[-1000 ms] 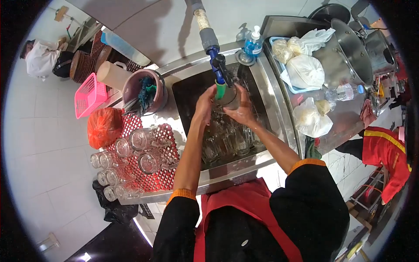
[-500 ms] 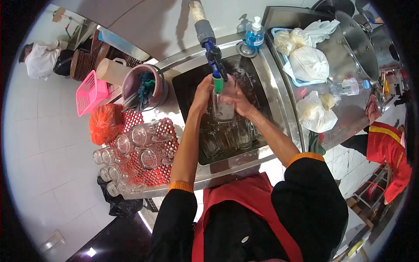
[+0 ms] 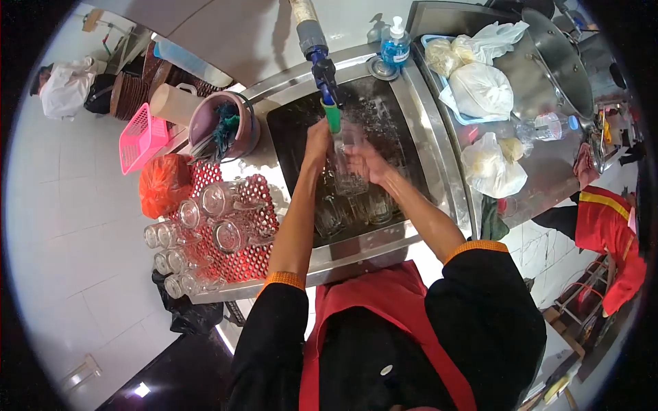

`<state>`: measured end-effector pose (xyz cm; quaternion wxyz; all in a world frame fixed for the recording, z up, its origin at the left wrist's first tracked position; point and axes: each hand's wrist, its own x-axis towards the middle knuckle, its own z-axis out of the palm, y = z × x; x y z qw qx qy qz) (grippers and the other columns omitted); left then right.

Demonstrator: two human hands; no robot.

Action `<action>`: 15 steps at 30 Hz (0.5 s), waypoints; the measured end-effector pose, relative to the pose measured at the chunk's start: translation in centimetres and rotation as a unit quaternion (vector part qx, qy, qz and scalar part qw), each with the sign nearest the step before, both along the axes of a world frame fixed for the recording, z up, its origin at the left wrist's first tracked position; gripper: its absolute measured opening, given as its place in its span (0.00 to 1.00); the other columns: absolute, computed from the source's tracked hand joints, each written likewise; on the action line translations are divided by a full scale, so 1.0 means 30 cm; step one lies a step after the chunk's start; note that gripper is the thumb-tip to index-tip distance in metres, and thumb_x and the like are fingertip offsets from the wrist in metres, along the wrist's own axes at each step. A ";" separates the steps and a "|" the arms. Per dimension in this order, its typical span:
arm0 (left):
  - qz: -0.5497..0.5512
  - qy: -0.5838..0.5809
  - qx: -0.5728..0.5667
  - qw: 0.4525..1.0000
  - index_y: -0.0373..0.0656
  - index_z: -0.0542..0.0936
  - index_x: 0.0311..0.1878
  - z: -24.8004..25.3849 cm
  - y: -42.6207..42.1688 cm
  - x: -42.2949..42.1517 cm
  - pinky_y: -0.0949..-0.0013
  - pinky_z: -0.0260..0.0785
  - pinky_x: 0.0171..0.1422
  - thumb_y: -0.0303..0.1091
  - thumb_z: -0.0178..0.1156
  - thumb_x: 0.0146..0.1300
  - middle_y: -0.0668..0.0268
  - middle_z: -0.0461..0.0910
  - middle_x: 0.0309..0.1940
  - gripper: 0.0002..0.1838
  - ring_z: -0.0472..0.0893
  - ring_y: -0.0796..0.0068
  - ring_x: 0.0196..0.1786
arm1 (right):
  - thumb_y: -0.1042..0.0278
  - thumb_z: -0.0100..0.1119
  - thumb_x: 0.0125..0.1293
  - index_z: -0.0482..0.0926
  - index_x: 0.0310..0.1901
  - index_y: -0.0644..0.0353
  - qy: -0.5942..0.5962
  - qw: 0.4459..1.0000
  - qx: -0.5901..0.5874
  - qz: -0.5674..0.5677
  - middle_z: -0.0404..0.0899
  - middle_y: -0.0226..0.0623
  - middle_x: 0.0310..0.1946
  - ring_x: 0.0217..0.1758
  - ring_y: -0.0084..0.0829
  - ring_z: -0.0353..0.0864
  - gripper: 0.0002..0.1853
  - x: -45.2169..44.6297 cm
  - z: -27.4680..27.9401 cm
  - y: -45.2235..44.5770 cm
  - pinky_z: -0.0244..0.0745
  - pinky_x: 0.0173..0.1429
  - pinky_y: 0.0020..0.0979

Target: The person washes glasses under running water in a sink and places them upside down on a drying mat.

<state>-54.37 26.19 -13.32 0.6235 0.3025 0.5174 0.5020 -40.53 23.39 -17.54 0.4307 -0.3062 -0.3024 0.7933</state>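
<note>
A clear glass mug point(image 3: 348, 179) is held over the sink point(image 3: 288, 130), under the green-tipped tap point(image 3: 332, 116). My left hand point(image 3: 317, 140) grips its left side, fingers partly hidden. On the other side, my right hand point(image 3: 368, 163) has its curled fingers against the glass; they look slightly blurred. Water and the clear glass make the mug's edges hard to make out. Below my hands, several more glass mugs point(image 3: 330, 216) stand in the sink.
Several upturned glass mugs point(image 3: 228, 236) crowd a red perforated mat point(image 3: 255, 264) on the left. Behind them are a bucket point(image 3: 248, 133), an orange bag point(image 3: 164, 185) and a pink basket point(image 3: 142, 140). A blue soap bottle point(image 3: 395, 48) and white bags point(image 3: 483, 92) are rightward. A person in red point(image 3: 606, 240) is far right.
The mug and both hands have shifted slightly in the sink, and the mug now appears more tilted. My right hand has moved a little left across the glass. The view has shifted slightly.
</note>
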 end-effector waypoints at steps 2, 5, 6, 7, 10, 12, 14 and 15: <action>0.023 0.021 -0.029 0.999 0.41 0.79 0.30 -0.019 -0.041 -0.010 0.76 0.60 0.27 0.47 0.51 0.67 0.72 0.76 0.23 0.19 0.71 0.84 0.23 | 0.48 0.54 0.63 0.64 0.60 0.56 0.172 0.964 -0.164 0.121 0.77 0.47 0.47 0.45 0.40 0.81 0.29 0.016 -0.045 -0.004 0.78 0.48 0.39; 0.033 0.057 -0.084 0.994 0.42 0.77 0.26 -0.118 -0.087 -0.048 0.72 0.56 0.21 0.50 0.57 0.63 0.74 0.70 0.17 0.20 0.64 0.82 0.16 | 0.42 0.50 0.65 0.55 0.66 0.50 0.208 0.938 -0.204 0.186 0.67 0.46 0.57 0.54 0.43 0.75 0.34 0.075 -0.090 -0.059 0.74 0.55 0.44; 0.045 0.057 -0.087 0.994 0.42 0.77 0.26 -0.164 -0.096 -0.050 0.72 0.56 0.21 0.50 0.57 0.63 0.74 0.70 0.17 0.20 0.64 0.82 0.16 | 0.44 0.48 0.67 0.49 0.70 0.44 0.173 0.934 -0.241 0.199 0.59 0.43 0.65 0.61 0.43 0.70 0.35 0.081 -0.118 -0.068 0.71 0.59 0.48; -0.010 -0.007 -0.136 0.991 0.40 0.78 0.33 -0.210 -0.106 -0.046 0.73 0.62 0.23 0.50 0.55 0.64 0.69 0.75 0.23 0.20 0.71 0.77 0.20 | 0.46 0.48 0.68 0.45 0.72 0.43 0.027 0.971 -0.195 0.138 0.54 0.41 0.69 0.66 0.43 0.64 0.36 0.091 0.022 -0.107 0.66 0.64 0.48; -0.069 -0.114 -0.244 0.960 0.39 0.80 0.33 -0.061 -0.194 0.059 0.70 0.57 0.21 0.45 0.58 0.63 0.72 0.72 0.17 0.17 0.63 0.80 0.15 | 0.53 0.57 0.64 0.50 0.70 0.45 -0.271 0.960 0.022 0.061 0.55 0.38 0.68 0.68 0.39 0.61 0.37 0.162 0.159 -0.136 0.64 0.67 0.43; -0.118 -0.138 -0.234 0.955 0.38 0.80 0.35 -0.046 -0.230 0.081 0.69 0.60 0.23 0.46 0.57 0.63 0.68 0.75 0.21 0.17 0.67 0.78 0.18 | 0.65 0.66 0.54 0.61 0.64 0.51 -0.518 0.616 0.580 0.127 0.67 0.37 0.60 0.57 0.37 0.74 0.36 0.233 0.334 -0.122 0.73 0.52 0.33; -0.166 -0.157 -0.226 0.947 0.37 0.80 0.38 -0.017 -0.247 0.084 0.68 0.64 0.26 0.46 0.57 0.63 0.65 0.78 0.24 0.18 0.71 0.76 0.21 | 0.75 0.64 0.49 0.73 0.49 0.59 -0.501 0.720 0.392 0.278 0.69 0.38 0.58 0.54 0.35 0.77 0.22 0.218 0.490 -0.184 0.74 0.46 0.32; -0.247 -0.024 -0.211 0.945 0.37 0.79 0.45 0.027 -0.251 0.078 0.65 0.66 0.38 0.48 0.54 0.65 0.61 0.79 0.33 0.21 0.75 0.70 0.31 | 0.77 0.63 0.49 0.72 0.38 0.62 -0.507 0.704 0.396 0.302 0.70 0.41 0.58 0.53 0.36 0.78 0.14 0.221 0.534 -0.202 0.75 0.43 0.32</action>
